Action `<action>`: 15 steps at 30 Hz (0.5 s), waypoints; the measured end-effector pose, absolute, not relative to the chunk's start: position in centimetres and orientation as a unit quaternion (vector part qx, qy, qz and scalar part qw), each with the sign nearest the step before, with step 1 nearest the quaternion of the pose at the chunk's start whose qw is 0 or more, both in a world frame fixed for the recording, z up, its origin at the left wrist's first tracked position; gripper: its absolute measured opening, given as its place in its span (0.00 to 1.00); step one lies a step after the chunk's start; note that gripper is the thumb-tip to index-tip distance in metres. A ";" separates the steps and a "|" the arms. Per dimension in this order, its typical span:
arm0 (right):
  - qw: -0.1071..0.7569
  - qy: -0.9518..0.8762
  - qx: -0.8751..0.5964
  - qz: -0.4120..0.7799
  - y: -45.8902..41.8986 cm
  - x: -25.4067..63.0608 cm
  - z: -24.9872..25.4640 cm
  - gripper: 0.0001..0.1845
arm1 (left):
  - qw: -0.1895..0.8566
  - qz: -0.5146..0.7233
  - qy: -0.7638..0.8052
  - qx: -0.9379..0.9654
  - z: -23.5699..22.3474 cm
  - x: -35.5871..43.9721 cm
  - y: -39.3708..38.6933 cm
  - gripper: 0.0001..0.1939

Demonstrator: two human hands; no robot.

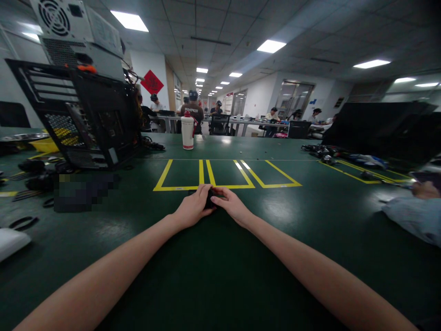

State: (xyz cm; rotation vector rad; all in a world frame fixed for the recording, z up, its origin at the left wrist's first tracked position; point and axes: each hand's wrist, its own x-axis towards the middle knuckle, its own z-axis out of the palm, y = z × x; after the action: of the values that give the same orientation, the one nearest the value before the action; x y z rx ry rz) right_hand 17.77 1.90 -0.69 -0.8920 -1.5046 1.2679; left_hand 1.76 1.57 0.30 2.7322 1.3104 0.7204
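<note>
Looks like the small black object (pixel 209 201) is clasped by the left hand (pixel 196 205) at the table (pixel 220 276), near the yellow tape (pixel 227 187); whether it's pinched by the right hand (pixel 232 207) can't be told. Probably light, stiff, best held by its sides.

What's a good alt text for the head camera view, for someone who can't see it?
A left hand grips a small dark object as the right hand meets it, over a green table near yellow tape outlines. Beyond is a white cup; left, a black computer case; people in the background.
</note>
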 end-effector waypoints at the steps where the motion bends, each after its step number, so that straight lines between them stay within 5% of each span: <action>1: 0.468 -0.613 -0.357 0.527 1.9 17.8 -0.7 0.17 | 0.014 0.231 0.421 0.877 0.3 1.7 1.5 0.28; 10: 0.484 -0.628 -0.336 0.509 1.6 17.7 -0.6 0.12 | 0.020 0.223 0.428 0.876 0.6 1.8 1.4 0.29; 15: 0.472 -0.617 -0.363 0.514 1.9 17.9 -0.8 0.17 | 0.021 0.222 0.426 0.877 0.6 1.8 1.4 0.28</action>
State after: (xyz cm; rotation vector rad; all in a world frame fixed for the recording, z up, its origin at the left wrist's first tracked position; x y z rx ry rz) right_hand 17.86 1.95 -0.81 -0.8898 -1.5107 1.2585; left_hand 1.78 1.41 0.61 2.7185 1.3223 0.6875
